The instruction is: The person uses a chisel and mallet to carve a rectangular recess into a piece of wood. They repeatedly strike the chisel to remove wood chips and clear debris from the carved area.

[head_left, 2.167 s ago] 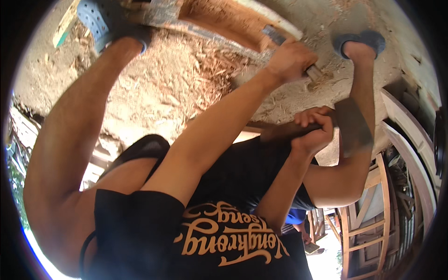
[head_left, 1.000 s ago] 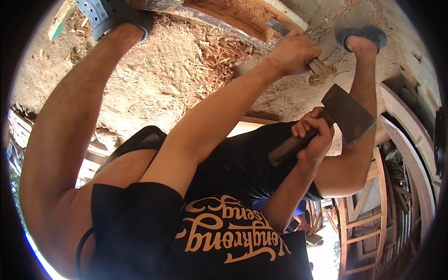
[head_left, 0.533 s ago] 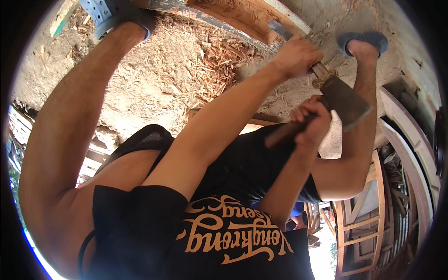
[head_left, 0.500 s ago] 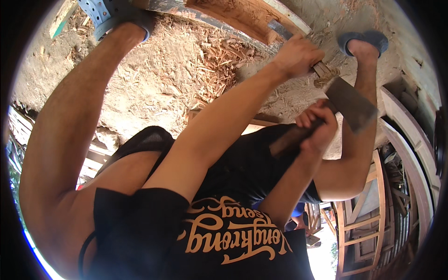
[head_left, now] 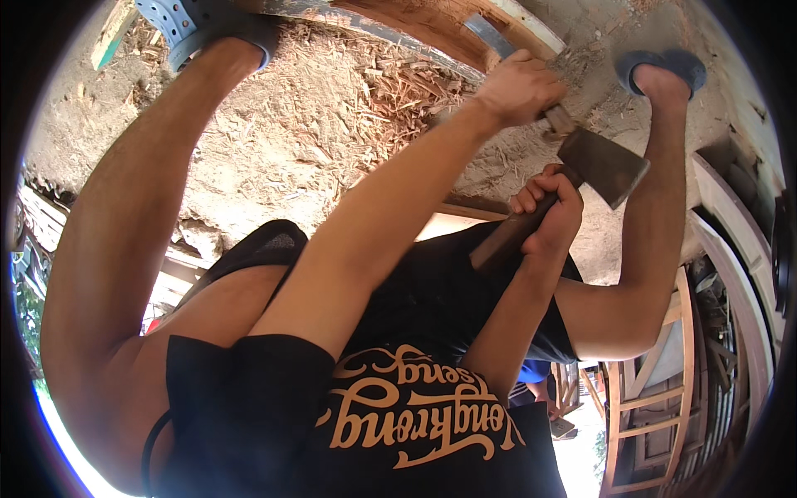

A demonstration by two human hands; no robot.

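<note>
Between the left clog [head_left: 170, 29] and the right clog [head_left: 699, 76], at the top edge of the view, a wooden workpiece [head_left: 440, 26] is seen above the dirt floor [head_left: 249, 158], with a long recess opened in it and its far side cut off by the frame. By the left hand [head_left: 519, 87] a chisel [head_left: 491, 36] is gripped, the fingers closed round the handle. The flat metal blade is slanted over the right end of the recess; whether its edge is touching the wood cannot be made out. By the right hand [head_left: 552, 207] a hatchet [head_left: 603, 168] is held, the fingers wrapped round its wooden handle just below the broad dark head. That head is held close to the butt of the chisel, and contact there cannot be confirmed.

Much of the hollow appears to be cut already, judging by its length and by the wood chips [head_left: 407, 100] scattered beside it. Since both tools are held at the ready, the chiselling is judged unfinished, probably at the right end. How much wood is left to be removed cannot be told, as the recess is only partly shown.
</note>
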